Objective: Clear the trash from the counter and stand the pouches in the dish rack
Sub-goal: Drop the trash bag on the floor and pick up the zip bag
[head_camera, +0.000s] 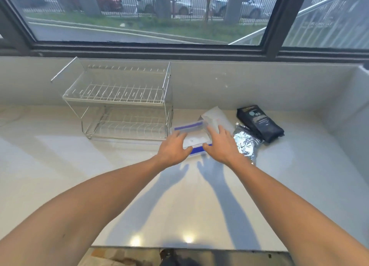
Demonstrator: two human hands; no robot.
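Observation:
A clear zip pouch with blue strips [192, 132] lies flat on the white counter, just right of the two-tier wire dish rack [119, 101]. My left hand [172, 148] rests on its left edge and my right hand [218, 144] on its right side, both with fingers spread over it. Behind it lies a white pouch [216, 114]. A crumpled silver foil pouch [246, 141] and a black pouch [259, 122] lie further right. The rack holds nothing.
A raised white backsplash and a dark window frame [179, 50] run behind the counter. The counter's front edge [189, 247] is near me, with floor below. A white side wall [351, 109] rises at the right.

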